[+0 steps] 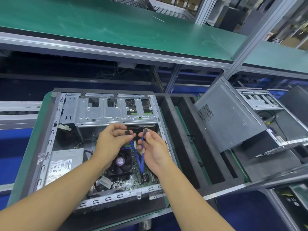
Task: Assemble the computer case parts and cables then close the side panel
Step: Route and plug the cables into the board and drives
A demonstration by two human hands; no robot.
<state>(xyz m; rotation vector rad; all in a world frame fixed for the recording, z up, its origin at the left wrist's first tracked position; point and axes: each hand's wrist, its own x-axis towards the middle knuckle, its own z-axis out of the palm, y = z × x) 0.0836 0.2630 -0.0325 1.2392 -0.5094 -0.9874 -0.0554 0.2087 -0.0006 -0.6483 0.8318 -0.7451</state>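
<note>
An open computer case (50,144) lies on its side in front of me, with its motherboard, CPU fan (120,161) and power supply (65,162) exposed. Two blue data cables (138,161) rise from the motherboard. My left hand (111,142) pinches the black connector of one cable above the board. Beside it, my right hand (154,150) pinches the black connector of the other cable. Both connectors hang just below the silver drive cage (115,112).
The case rests on a green-edged pallet with black foam slots (181,147) to its right. A grey side panel (231,117) leans against another open case (273,117) at the right. A green conveyor shelf (116,27) runs across the back.
</note>
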